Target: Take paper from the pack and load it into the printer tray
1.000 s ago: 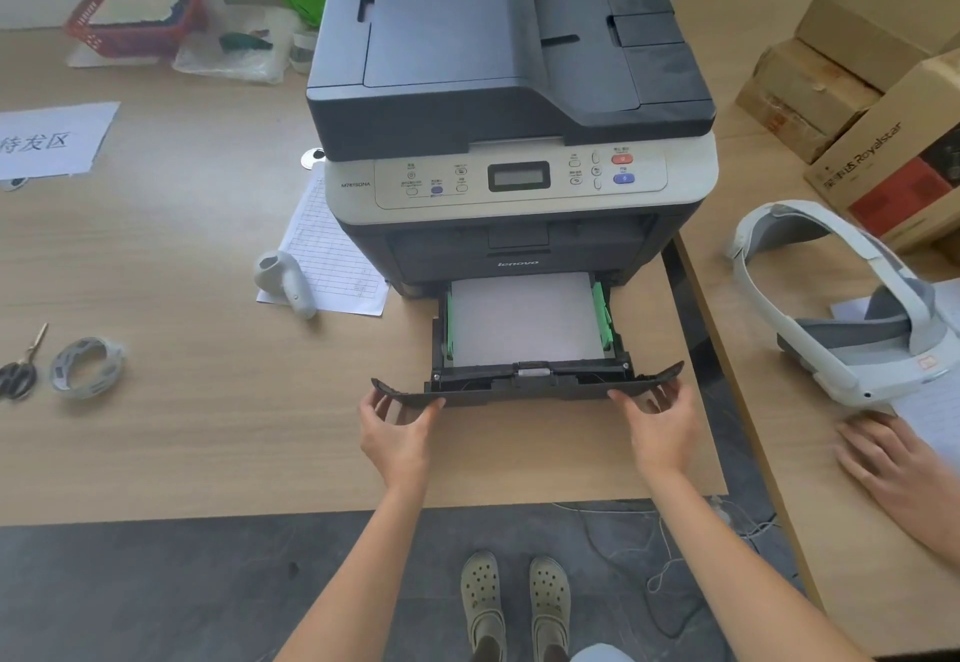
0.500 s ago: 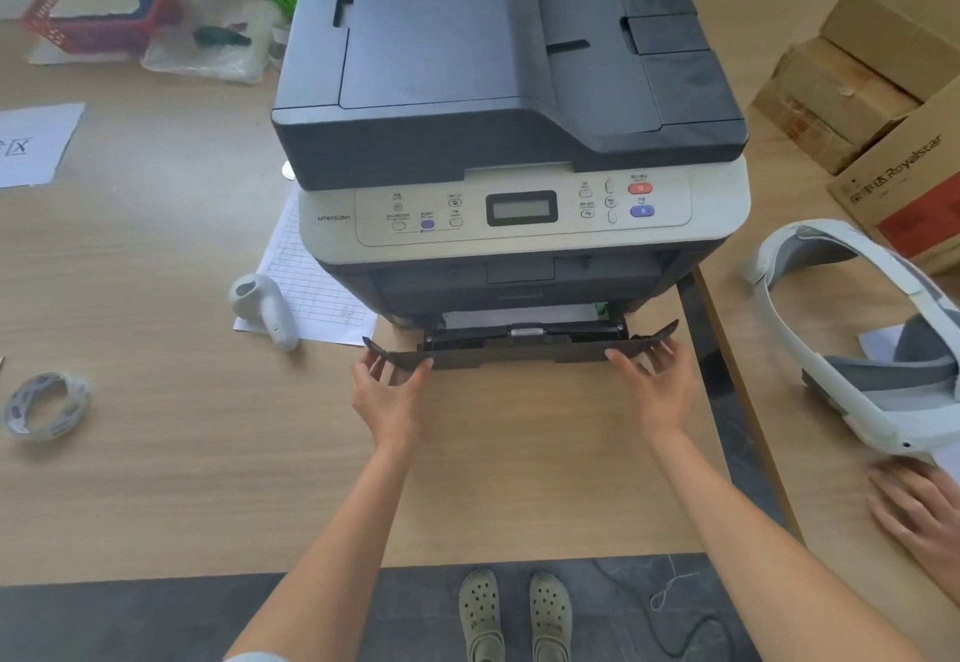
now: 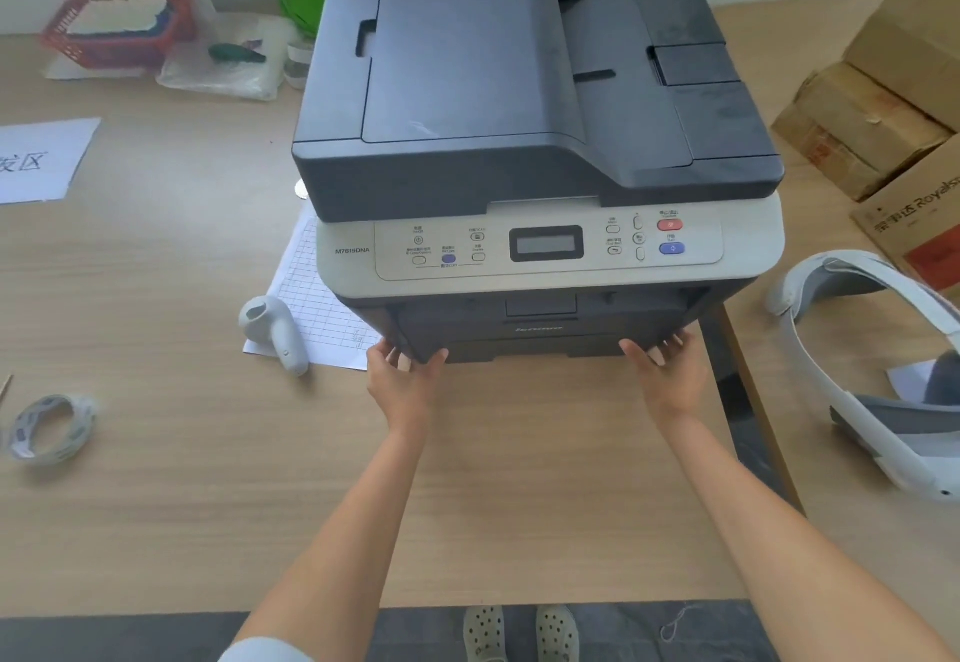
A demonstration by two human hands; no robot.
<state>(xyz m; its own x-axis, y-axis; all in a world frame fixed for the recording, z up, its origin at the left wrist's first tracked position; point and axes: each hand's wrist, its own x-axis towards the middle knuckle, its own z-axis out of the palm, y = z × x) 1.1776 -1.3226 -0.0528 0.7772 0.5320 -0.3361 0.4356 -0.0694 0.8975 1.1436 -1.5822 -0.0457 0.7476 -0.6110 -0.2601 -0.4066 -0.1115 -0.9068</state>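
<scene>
Standing on a light wood-grain table: a dark grey and pale grey multifunction printer, model mark M7615DNA legible on the control panel. Sitting flush with the printer's front at the bottom: the dark grey paper tray, fully closed, its contents hidden from this view; paper inside cannot be confirmed.

Pressing against the tray's left front corner: the left hand, fingers spread and extended, fingertips touching the dark plastic, thumb resting on the front face. Pressing against the right front corner: the right hand, likewise flat and spread, gripping nothing. Both bare forearms reaching forward from the near table edge.

Lying partly under the printer's left side: a white ruled form sheet. Resting on that sheet's near corner: a pale grey handheld controller. Lying further left, near the table edge: a roll of clear tape. Lying at far left: a white sheet with printed characters. Sitting at the back left: a red plastic basket beside a clear plastic bag.

Lying on the adjoining table to the right: a white and grey headset. Stacking behind it: brown cardboard boxes. Showing below the table edge on the dark floor: a pair of pale perforated clogs. Paper pack not identifiable.
</scene>
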